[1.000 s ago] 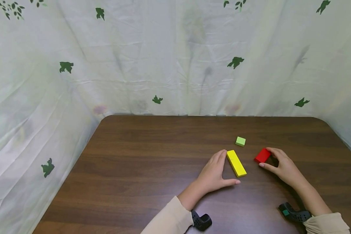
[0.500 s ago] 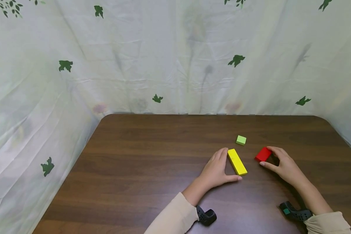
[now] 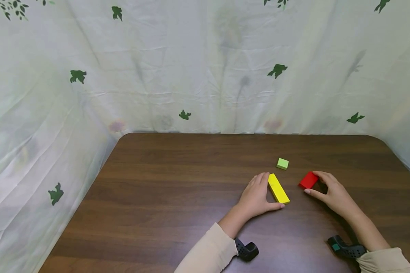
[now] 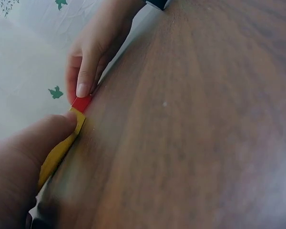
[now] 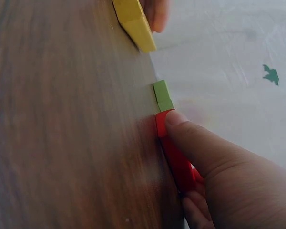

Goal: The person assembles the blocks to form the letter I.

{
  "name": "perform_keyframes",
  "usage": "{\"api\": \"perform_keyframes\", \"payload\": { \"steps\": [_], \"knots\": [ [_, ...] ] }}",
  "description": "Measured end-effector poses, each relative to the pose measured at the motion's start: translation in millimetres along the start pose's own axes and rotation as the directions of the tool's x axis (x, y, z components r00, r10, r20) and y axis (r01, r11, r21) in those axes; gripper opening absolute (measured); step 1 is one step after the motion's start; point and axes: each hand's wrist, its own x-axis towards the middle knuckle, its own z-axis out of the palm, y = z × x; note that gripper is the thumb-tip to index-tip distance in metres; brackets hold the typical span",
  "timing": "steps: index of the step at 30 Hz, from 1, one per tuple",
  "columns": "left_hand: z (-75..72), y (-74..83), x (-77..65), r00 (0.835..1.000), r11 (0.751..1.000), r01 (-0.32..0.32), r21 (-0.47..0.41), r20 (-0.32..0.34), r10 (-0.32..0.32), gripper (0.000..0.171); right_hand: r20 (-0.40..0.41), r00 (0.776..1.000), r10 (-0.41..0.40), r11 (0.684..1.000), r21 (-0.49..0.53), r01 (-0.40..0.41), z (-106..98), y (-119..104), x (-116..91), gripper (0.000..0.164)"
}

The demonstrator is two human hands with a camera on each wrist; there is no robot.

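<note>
A long yellow block [image 3: 279, 189] lies slantwise on the table, and my left hand [image 3: 254, 197] grips it lengthwise. The thumb is against its near end and the fingertips are at its far end; the left wrist view shows the thumb on the yellow block [image 4: 59, 155]. To the right, my right hand [image 3: 336, 195] holds a shorter red block [image 3: 308, 180] between thumb and fingers. From the right wrist, the thumb is seen on one end of the red block [image 5: 177, 160], which sits at the table surface. Most of the right fingers are hidden there.
Behind the two held blocks sits a small light green block [image 3: 282, 163], touched by neither hand. The brown wooden table [image 3: 157, 201] ends at a pale curtain [image 3: 205, 76] with green leaf shapes. Each wrist wears a black device [image 3: 247, 251].
My left hand has shifted slightly right and its thumb has come in against the near end of the yellow block. The right hand and the red block stay in place.
</note>
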Motion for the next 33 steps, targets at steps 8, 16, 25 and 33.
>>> {"api": "perform_keyframes", "payload": {
  "steps": [8,16,25,33],
  "knots": [
    [-1.2,0.3,-0.9,0.998,0.997,-0.001,-0.075,-0.056,-0.004,0.096,-0.004,1.000,-0.002,1.000,-0.007,0.002,0.2,0.2,-0.5,0.071],
    [-4.1,1.7,-2.6,0.991,0.995,-0.059,-0.085,-0.127,0.048,0.097,-0.011,1.000,-0.005,1.000,-0.016,0.005,0.7,-0.5,-0.7,0.071],
    [-9.3,1.7,-6.8,0.977,0.988,-0.123,-0.091,-0.187,0.104,0.096,-0.016,1.000,-0.008,1.000,-0.009,0.008,1.9,0.6,-0.6,0.069],
    [-13.5,-2.2,-10.7,0.963,0.980,-0.180,-0.088,-0.218,0.158,0.094,-0.015,1.000,-0.006,1.000,-0.010,0.006,2.1,1.0,-0.4,0.070]
  ]
}}
